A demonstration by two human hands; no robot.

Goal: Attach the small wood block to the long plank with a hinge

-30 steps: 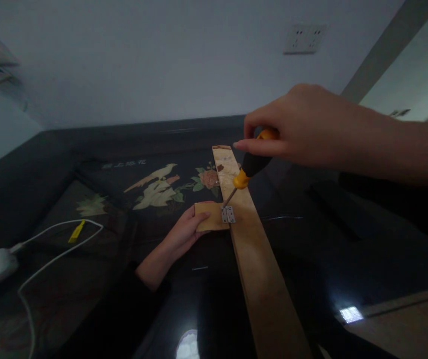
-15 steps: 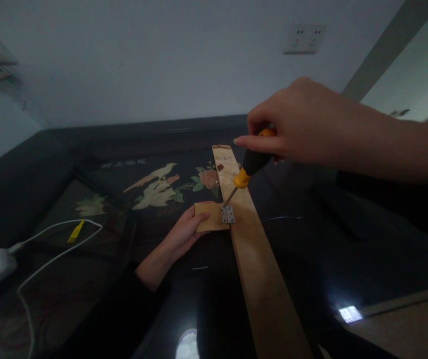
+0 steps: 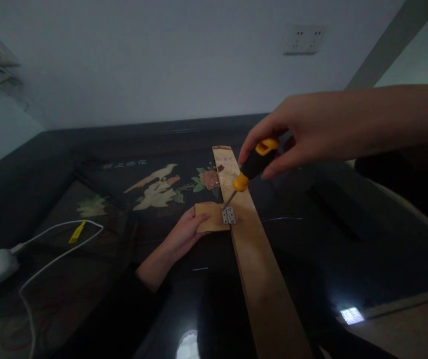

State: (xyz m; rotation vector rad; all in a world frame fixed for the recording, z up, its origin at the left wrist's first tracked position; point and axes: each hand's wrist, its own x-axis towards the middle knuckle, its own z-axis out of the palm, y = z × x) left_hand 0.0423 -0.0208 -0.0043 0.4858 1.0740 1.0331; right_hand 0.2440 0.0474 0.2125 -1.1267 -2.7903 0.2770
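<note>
I see my right hand with its fingers clamped on the screwdriver handle, the tip down on the hinge. The hinge lies across the seam between the plank and the block, both flat on the dark desk. My left hand presses the block, fingers closed over its edge. A white cable lies well to the left.

A dark sleeve is worn on the left arm, ending at the wrist. The right forearm is left bare. Both hands are ungloved.
</note>
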